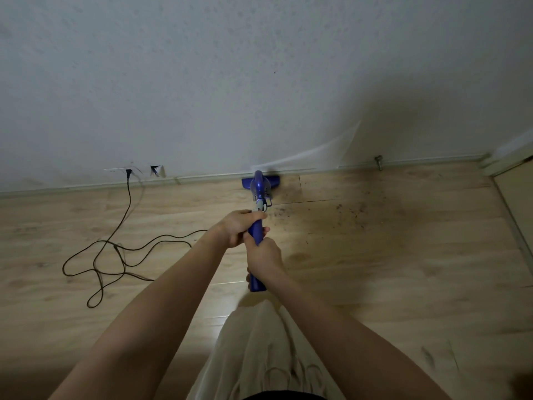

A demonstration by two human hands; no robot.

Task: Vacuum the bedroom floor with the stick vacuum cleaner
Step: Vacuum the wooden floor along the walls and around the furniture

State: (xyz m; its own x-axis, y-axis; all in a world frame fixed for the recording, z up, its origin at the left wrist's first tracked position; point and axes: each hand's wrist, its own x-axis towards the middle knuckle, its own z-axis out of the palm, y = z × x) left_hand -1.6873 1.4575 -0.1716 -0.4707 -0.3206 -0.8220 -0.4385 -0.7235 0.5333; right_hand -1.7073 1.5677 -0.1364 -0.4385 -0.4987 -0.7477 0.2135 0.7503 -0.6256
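Observation:
A blue stick vacuum cleaner (259, 189) stands on the light wooden floor (375, 269), its floor head against the skirting board of the white wall. My left hand (240, 226) grips the blue handle higher up, near the grey joint. Just below it, my right hand (264, 258) grips the same handle, whose end sticks out under my wrist. Dark crumbs of dirt (350, 215) lie scattered on the floor to the right of the vacuum head.
A black power cord (115, 249) runs from a wall socket (128, 171) and lies in loose loops on the floor at left. A metal door stop (378, 162) sits by the wall at right. A door frame (507, 160) is at far right.

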